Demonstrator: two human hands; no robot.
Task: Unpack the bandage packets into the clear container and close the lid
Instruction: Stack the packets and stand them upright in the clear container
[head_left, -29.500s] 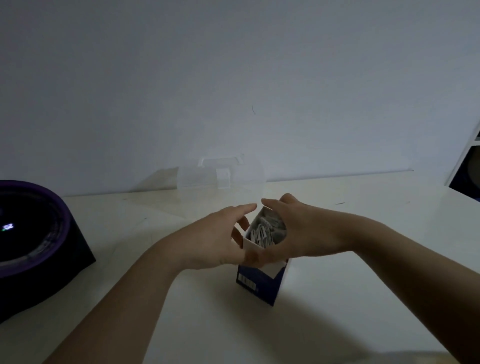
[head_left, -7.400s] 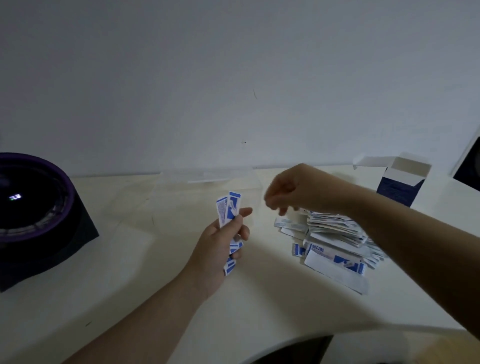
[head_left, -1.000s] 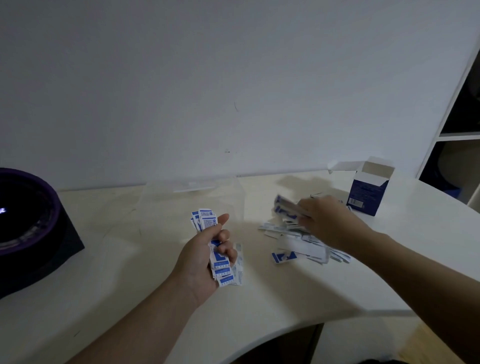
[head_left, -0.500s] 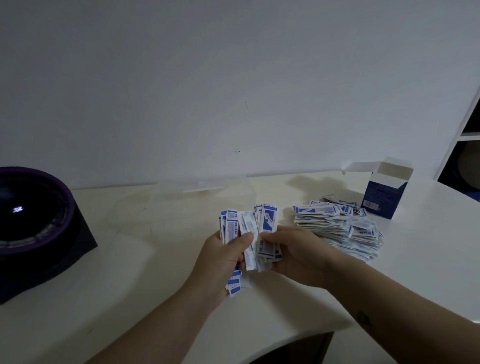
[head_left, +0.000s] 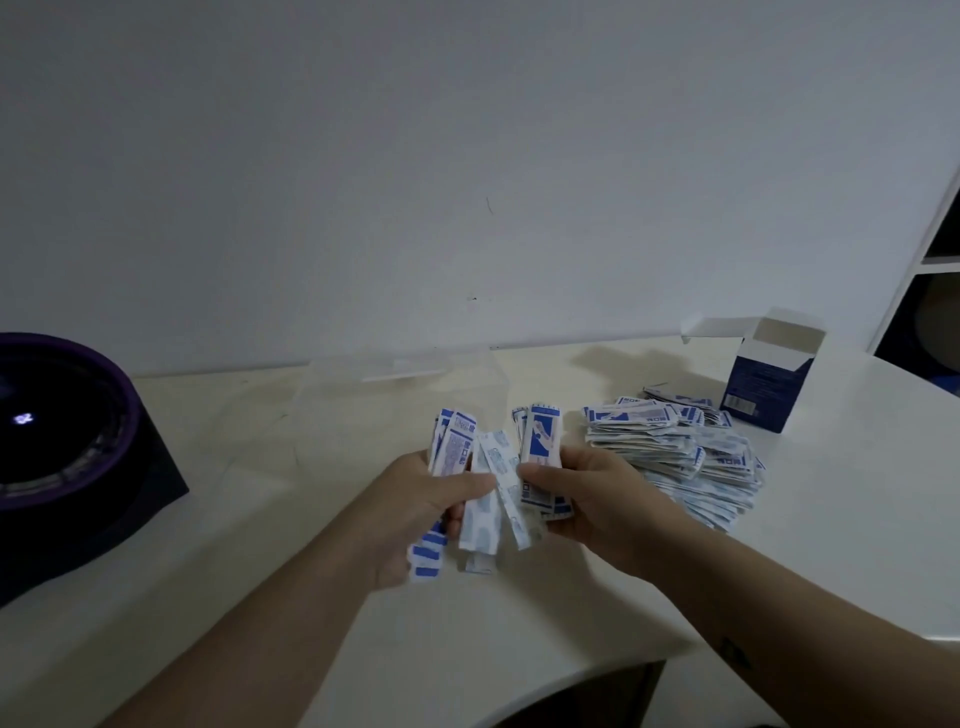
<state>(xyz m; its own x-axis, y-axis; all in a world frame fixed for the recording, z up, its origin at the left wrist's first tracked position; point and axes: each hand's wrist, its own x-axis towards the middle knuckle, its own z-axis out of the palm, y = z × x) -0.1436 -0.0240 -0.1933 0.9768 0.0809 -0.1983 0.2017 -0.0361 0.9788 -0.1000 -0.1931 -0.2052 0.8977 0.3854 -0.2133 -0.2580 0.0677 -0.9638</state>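
Your left hand (head_left: 415, 512) and right hand (head_left: 597, 499) clutch flat, rectangular paper bandage packets (head_left: 540, 452), long axes upright, at frame centre.

Thin printed paper, faint sheen: bandage packets (head_left: 498, 483). Transparent smooth plastic: clear container (head_left: 415, 384). Matt cardboard: open box (head_left: 763, 389). Smooth hard surface, low gloss: worktop (head_left: 249, 467). Matt paint: wall (head_left: 363, 182).

My left hand (head_left: 410, 512) and right hand (head_left: 597, 499) grip fanned bandage packets (head_left: 493, 467); clear container (head_left: 405, 395) behind, faint, apparently open.
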